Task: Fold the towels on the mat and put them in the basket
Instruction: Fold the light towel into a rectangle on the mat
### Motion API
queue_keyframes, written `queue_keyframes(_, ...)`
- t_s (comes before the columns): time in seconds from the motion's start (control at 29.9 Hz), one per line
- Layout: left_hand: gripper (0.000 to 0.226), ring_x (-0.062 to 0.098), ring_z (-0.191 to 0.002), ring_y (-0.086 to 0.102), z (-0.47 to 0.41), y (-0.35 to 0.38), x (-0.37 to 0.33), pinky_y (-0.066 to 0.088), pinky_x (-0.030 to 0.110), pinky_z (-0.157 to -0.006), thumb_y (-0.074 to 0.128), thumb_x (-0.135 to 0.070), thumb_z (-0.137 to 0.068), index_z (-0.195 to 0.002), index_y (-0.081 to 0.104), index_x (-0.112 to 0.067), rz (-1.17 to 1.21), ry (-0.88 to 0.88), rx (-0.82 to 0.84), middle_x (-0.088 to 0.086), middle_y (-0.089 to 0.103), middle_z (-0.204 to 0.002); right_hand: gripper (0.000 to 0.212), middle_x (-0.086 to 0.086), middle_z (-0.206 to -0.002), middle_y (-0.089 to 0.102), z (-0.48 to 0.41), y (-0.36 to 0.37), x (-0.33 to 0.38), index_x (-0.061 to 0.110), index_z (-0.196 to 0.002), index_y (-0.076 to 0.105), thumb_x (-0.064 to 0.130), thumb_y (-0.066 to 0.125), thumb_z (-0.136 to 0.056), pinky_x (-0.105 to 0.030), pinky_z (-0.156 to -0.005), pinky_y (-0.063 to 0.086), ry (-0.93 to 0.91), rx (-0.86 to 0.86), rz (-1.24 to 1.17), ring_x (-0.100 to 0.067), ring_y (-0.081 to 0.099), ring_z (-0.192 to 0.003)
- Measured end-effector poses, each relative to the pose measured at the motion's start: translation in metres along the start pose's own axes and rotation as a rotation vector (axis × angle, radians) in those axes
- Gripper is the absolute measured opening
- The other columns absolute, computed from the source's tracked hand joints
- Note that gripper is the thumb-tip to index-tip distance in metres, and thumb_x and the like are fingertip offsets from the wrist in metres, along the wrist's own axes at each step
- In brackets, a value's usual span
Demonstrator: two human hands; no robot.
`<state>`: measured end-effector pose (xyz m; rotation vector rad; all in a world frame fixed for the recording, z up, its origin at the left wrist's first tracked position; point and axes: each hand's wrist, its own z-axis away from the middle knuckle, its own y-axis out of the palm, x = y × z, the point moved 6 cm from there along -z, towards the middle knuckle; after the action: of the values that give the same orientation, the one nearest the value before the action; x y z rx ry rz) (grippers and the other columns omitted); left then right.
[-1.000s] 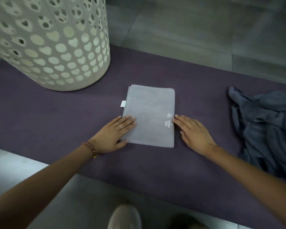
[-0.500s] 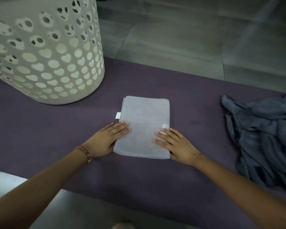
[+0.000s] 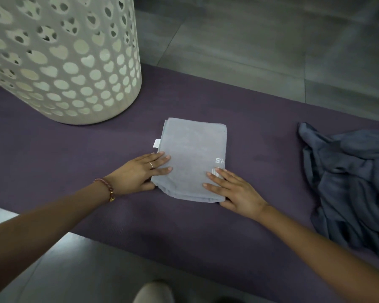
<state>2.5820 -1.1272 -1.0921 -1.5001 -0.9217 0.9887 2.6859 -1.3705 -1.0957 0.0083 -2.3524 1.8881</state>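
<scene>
A light grey towel (image 3: 193,154), folded into a small rectangle with a white tag on its left edge, lies on the purple mat (image 3: 74,154). My left hand (image 3: 140,173) rests flat at the towel's near left corner, fingers straight on the cloth and thumb by its near edge. My right hand (image 3: 230,189) lies flat on the near right corner, fingers straight, thumb under the edge. A white basket (image 3: 59,60) with round and heart-shaped holes stands on the mat at the far left. A crumpled dark blue-grey towel (image 3: 350,178) lies on the mat at the right.
Grey floor tiles (image 3: 249,40) run beyond the mat's far edge and in front of its near edge. The toe of a light shoe (image 3: 153,291) shows at the bottom of the view.
My right hand slid from the towel's right edge onto its near right corner. My left hand stayed at the near left corner. The near left corner now looks slightly bunched.
</scene>
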Motion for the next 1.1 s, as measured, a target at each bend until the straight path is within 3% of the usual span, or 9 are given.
queue_keyframes(0.23, 0.053, 0.014, -0.140, 0.031, 0.019, -0.011, -0.051, 0.020, 0.033, -0.117, 0.047, -0.034, -0.090, -0.140, 0.043, -0.017, 0.183, 0.138, 0.040, 0.002, 0.039, -0.149, 0.040, -0.004, -0.141, 0.049, 0.024, -0.022, 0.019, 0.019, -0.136, 0.046, 0.032, 0.038, -0.099, -0.034, -0.115, 0.026, -0.136, -0.002, -0.124, -0.020, 0.039, -0.135)
queue_keyframes(0.33, 0.031, 0.009, -0.108, 0.061, 0.022, -0.022, -0.062, 0.042, 0.017, -0.093, 0.044, -0.038, -0.086, -0.105, 0.067, -0.028, 0.498, -0.176, 0.041, -0.005, 0.067, -0.114, 0.031, 0.001, -0.119, 0.066, 0.026, -0.035, 0.020, 0.012, -0.121, 0.058, 0.020, 0.048, -0.092, -0.031, -0.114, 0.028, 0.058, -0.101, -0.396, -0.010, 0.055, -0.117)
queue_keyframes(0.44, 0.036, 0.007, -0.050, 0.049, 0.002, -0.032, -0.036, 0.033, 0.022, -0.053, 0.039, -0.046, -0.082, -0.056, 0.040, -0.022, 0.679, -0.656, -0.030, 0.000, 0.049, -0.055, 0.025, 0.005, -0.096, 0.069, 0.011, -0.036, -0.005, 0.013, -0.105, 0.062, 0.026, 0.046, -0.091, -0.033, -0.095, 0.047, 0.587, -0.165, -0.789, -0.001, 0.059, -0.090)
queue_keyframes(0.57, 0.038, 0.003, -0.049, 0.047, -0.028, -0.027, 0.000, 0.036, 0.018, -0.049, 0.037, -0.024, -0.100, -0.066, 0.049, -0.009, 1.073, -1.049, -0.048, 0.000, 0.049, -0.062, 0.029, 0.000, -0.084, 0.060, -0.024, -0.031, -0.044, 0.003, -0.092, 0.060, 0.026, 0.044, -0.100, -0.031, -0.074, 0.043, 1.064, -0.290, -0.951, -0.009, 0.053, -0.077)
queue_keyframes(0.74, 0.047, 0.021, -0.070, 0.049, -0.036, -0.005, 0.014, 0.041, 0.029, -0.064, 0.035, -0.049, -0.094, -0.069, 0.050, -0.012, 1.056, -1.271, -0.186, 0.003, 0.052, -0.071, 0.040, -0.006, -0.085, 0.058, -0.053, -0.013, -0.072, 0.008, -0.082, 0.054, 0.036, 0.032, -0.101, -0.030, -0.069, 0.037, 1.287, -0.067, -0.704, -0.024, 0.053, -0.080)
queue_keyframes(0.8, 0.066, 0.021, -0.093, 0.058, -0.032, -0.004, 0.011, 0.046, 0.037, -0.087, 0.034, -0.071, -0.077, -0.096, 0.058, -0.013, 1.117, -1.253, -0.258, 0.001, 0.063, -0.097, 0.041, -0.008, -0.088, 0.056, -0.056, -0.009, -0.076, 0.009, -0.083, 0.053, 0.037, 0.030, -0.101, -0.030, -0.069, 0.035, 1.337, -0.039, -0.642, -0.026, 0.052, -0.082)
queue_keyframes(0.87, 0.072, 0.013, -0.100, 0.057, -0.029, -0.006, 0.006, 0.046, 0.035, -0.091, 0.048, -0.077, -0.067, -0.115, 0.045, -0.024, 1.091, -1.155, -0.279, -0.011, 0.057, -0.109, 0.041, -0.008, -0.091, 0.057, -0.054, -0.005, -0.077, 0.008, -0.088, 0.055, 0.037, 0.030, -0.101, -0.030, -0.071, 0.036, 1.390, -0.074, -0.679, -0.029, 0.055, -0.087)
queue_keyframes(0.97, 0.066, -0.004, -0.098, 0.057, -0.035, -0.010, -0.001, 0.049, 0.018, -0.080, 0.074, -0.041, -0.078, -0.128, 0.030, -0.034, 1.127, -0.966, -0.323, -0.015, 0.051, -0.117, 0.028, -0.003, -0.092, 0.055, -0.045, -0.006, -0.072, 0.010, -0.104, 0.051, 0.031, 0.033, -0.101, -0.029, -0.072, 0.037, 1.365, -0.227, -0.774, -0.030, 0.059, -0.096)
queue_keyframes(1.1, 0.045, -0.003, -0.088, 0.059, -0.039, -0.017, 0.003, 0.048, 0.013, -0.067, 0.066, -0.024, -0.087, -0.122, 0.037, -0.021, 1.137, -0.918, -0.389, -0.009, 0.055, -0.106, 0.034, 0.006, -0.099, 0.052, -0.048, -0.027, -0.063, 0.026, -0.133, 0.039, 0.020, 0.034, -0.100, -0.031, -0.073, 0.042, 1.090, -0.280, -0.780, -0.018, 0.055, -0.083)
